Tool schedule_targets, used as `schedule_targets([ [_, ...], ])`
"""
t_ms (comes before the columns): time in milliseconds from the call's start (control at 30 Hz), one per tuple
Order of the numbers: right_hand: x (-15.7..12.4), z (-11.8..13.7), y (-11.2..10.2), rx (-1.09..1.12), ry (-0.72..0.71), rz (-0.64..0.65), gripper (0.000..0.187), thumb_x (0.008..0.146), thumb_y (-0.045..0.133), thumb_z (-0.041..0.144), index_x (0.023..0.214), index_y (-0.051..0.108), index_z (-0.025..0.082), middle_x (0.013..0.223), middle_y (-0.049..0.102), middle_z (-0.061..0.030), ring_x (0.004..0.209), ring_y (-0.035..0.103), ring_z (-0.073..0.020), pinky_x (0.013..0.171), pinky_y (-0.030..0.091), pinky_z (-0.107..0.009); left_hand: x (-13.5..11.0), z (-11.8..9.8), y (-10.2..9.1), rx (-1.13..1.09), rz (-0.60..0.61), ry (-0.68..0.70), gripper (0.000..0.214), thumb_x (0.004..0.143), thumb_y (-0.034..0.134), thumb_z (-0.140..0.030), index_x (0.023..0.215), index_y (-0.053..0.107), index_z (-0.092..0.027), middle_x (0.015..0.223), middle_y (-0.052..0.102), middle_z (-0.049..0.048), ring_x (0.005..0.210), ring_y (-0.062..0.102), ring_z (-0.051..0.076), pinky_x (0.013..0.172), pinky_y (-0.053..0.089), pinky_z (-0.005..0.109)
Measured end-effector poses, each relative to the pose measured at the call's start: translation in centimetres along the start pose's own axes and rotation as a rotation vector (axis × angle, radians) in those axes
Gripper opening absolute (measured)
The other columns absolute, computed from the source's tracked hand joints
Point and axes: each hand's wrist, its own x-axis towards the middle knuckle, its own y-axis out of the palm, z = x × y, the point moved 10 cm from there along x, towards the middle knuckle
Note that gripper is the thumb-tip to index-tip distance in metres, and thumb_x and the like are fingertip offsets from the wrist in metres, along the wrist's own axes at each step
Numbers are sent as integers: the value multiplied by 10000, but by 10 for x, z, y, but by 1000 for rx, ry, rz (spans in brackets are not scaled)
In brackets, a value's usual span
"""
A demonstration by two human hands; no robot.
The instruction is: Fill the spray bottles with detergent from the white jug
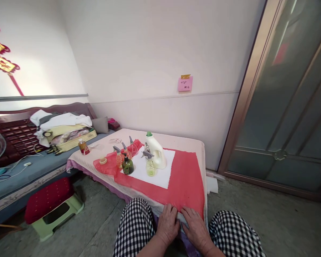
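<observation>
My left hand (168, 222) and my right hand (194, 224) rest side by side on the table's near edge. Their fingers lie stretched over the border of a red sheet (186, 175), and neither hand holds anything. Farther in, a white sheet (164, 177) lies on the red one. Standing there are a large cream jug (159, 157) with a green cap, a clear spray bottle (150, 167) with yellowish liquid, and a dark green pump bottle (127, 166). More spray bottles (119, 159) with grey triggers stand to the left, on crumpled red material (111, 165).
A small bottle of amber liquid (83, 147) and a roll of tape (103, 161) are on the table's left part. A green stool (56, 217) with a red cover stands left, before a wooden bench (21, 116). A pink note (185, 84) hangs on the wall; right is a glass door (286, 107).
</observation>
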Motion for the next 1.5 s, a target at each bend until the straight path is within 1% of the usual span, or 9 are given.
schedule_targets([
  [267, 4, 4, -3, 8, 31, 3, 413, 806, 516, 183, 1210, 602, 156, 1229, 607, -127, 1115, 548, -282, 975, 429, -449, 1, 1, -1, -28, -19, -48, 316, 738, 496, -148, 1044, 559, -195, 1095, 530, 67, 1072, 443, 230, 954, 367, 353],
  [600, 6, 5, -6, 39, 60, 2, 420, 791, 500, 143, 1199, 598, 162, 1235, 602, -126, 1127, 538, -289, 992, 409, -475, 3, 1, -3, -69, 58, -81, 338, 759, 504, -151, 1089, 551, -210, 1147, 512, 59, 1121, 424, 220, 990, 338, 334],
  [767, 9, 7, -17, 70, 73, -4, 395, 767, 510, 117, 1138, 616, 200, 1155, 634, -97, 1045, 576, -262, 919, 456, -427, 6, 5, -4, -94, 75, -96, 311, 762, 496, -110, 1049, 553, -216, 1110, 525, 45, 1080, 466, 185, 944, 374, 286],
  [900, 10, 7, -21, 86, 80, 9, 408, 754, 530, 112, 1142, 617, 199, 1166, 634, -85, 1045, 575, -251, 938, 445, -408, 4, 5, -3, -112, 48, -115, 332, 766, 471, -81, 1064, 549, -206, 1117, 520, 57, 1086, 470, 184, 941, 374, 278],
  [1100, 10, 5, -17, 91, 119, 29, 406, 765, 524, 113, 1156, 613, 175, 1190, 624, -99, 1081, 556, -275, 960, 420, -434, 3, 6, 1, -137, -18, -119, 335, 780, 451, -91, 1073, 561, -210, 1109, 539, 65, 1083, 479, 204, 947, 378, 295],
  [1200, 11, 4, -14, 94, 129, 30, 379, 775, 522, 123, 1137, 616, 189, 1168, 629, -93, 1057, 559, -273, 941, 424, -429, 5, 10, 5, -131, -44, -151, 353, 748, 447, -67, 1046, 574, -206, 1096, 552, 71, 1079, 485, 214, 960, 375, 310],
  [1333, 13, 3, -13, 100, 120, 19, 355, 785, 520, 135, 1119, 610, 215, 1138, 633, -79, 1025, 563, -257, 913, 426, -400, 7, 13, 9, -165, -87, -221, 398, 664, 446, -23, 990, 591, -200, 1070, 576, 77, 1081, 498, 215, 973, 375, 317],
  [1433, 15, 1, -13, 101, 118, -1, 313, 790, 512, 140, 1072, 613, 231, 1099, 638, -66, 988, 568, -251, 876, 426, -389, 11, 14, 5, -267, -83, -240, 327, 661, 458, -44, 907, 606, -199, 1013, 611, 73, 1015, 546, 211, 915, 416, 320],
  [1500, 16, 0, -13, 99, 127, -17, 260, 801, 514, 155, 1027, 618, 230, 1065, 643, -68, 956, 571, -255, 850, 422, -393, 19, 21, -11, -391, -115, -262, 204, 728, 473, -116, 853, 611, -197, 903, 639, 60, 879, 591, 201, 817, 456, 319],
])
